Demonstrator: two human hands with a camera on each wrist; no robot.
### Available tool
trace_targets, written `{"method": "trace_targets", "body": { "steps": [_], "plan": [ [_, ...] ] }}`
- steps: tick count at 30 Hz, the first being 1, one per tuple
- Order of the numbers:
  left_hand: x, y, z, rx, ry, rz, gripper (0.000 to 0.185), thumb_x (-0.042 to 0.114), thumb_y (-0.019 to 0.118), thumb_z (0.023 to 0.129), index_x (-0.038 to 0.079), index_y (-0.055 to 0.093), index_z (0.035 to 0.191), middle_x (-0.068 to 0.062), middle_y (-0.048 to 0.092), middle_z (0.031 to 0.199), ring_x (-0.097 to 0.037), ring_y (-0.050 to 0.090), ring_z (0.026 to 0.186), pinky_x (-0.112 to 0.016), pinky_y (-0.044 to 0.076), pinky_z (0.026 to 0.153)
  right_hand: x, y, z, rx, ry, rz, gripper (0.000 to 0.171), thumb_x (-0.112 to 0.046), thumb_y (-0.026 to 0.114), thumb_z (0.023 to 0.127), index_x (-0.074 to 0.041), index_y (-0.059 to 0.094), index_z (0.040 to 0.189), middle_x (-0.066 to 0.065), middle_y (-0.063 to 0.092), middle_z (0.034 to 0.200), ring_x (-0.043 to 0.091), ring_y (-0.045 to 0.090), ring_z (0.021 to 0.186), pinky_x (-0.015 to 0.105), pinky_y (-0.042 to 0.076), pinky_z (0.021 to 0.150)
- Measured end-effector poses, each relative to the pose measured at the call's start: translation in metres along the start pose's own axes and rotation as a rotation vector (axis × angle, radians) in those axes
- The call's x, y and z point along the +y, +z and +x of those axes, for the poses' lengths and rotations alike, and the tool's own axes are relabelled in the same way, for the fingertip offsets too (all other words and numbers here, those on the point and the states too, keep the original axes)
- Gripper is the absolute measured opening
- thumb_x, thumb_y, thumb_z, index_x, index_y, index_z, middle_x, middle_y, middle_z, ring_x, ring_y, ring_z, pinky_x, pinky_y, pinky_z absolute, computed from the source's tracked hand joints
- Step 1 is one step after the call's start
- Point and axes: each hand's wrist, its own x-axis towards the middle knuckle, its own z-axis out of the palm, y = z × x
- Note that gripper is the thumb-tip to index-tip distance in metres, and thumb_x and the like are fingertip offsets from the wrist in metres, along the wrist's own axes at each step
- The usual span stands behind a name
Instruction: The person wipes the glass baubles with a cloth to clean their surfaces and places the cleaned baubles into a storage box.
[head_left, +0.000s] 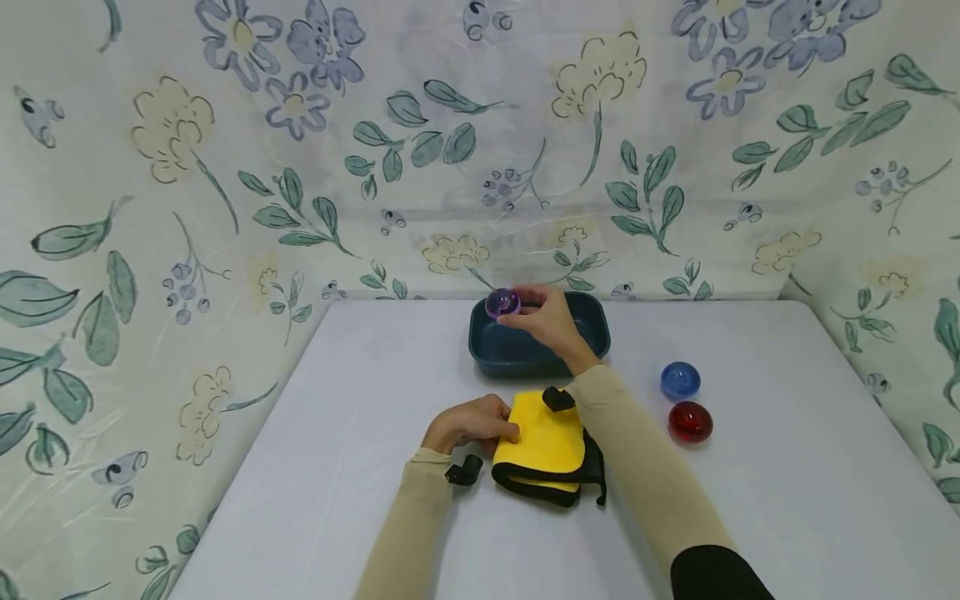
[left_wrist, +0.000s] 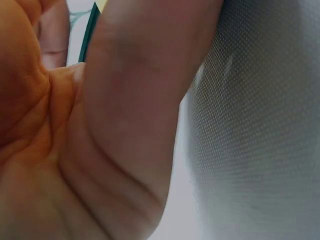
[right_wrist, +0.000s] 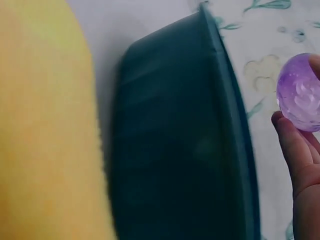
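Observation:
My right hand pinches a clear purple ball between thumb and fingers, over the left part of a dark teal tub. In the right wrist view the purple ball shows beside the wall of the tub. Nearer to me, my left hand grips the left edge of a folded yellow cloth with black trim, its thumb on top. The cloth fills the left side of the right wrist view. Mostly palm and thumb of the left hand show in the left wrist view.
To the right on the white table lie a clear blue ball and, just nearer, a clear red ball. A flower-patterned curtain hangs behind the table's back edge, close behind the tub.

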Motion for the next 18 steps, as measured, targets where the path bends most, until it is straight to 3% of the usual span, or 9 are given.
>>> {"method": "trace_targets", "body": {
  "steps": [6, 18],
  "plan": [
    [0.001, 0.003, -0.001, -0.050, 0.030, 0.028, 0.025, 0.014, 0.070, 0.085, 0.013, 0.058, 0.063, 0.005, 0.046, 0.057, -0.009, 0.048, 0.048, -0.016, 0.043, 0.048, 0.007, 0.007, 0.003, 0.000, 0.048, -0.078, 0.057, -0.008, 0.087, 0.079, 0.004, 0.065, 0.129, 0.025, 0.068, 0.128, 0.036, 0.070, 0.112, 0.040, 0.058, 0.103],
    [0.002, 0.006, 0.001, -0.066, 0.031, 0.033, 0.019, 0.013, 0.069, 0.086, 0.011, 0.063, 0.068, 0.003, 0.054, 0.060, -0.008, 0.051, 0.050, -0.017, 0.047, 0.050, 0.022, 0.011, 0.010, -0.072, 0.125, -0.292, 0.057, -0.017, 0.090, 0.077, 0.002, 0.066, 0.125, 0.021, 0.069, 0.127, 0.034, 0.064, 0.118, 0.045, 0.052, 0.111]
  ]
}}
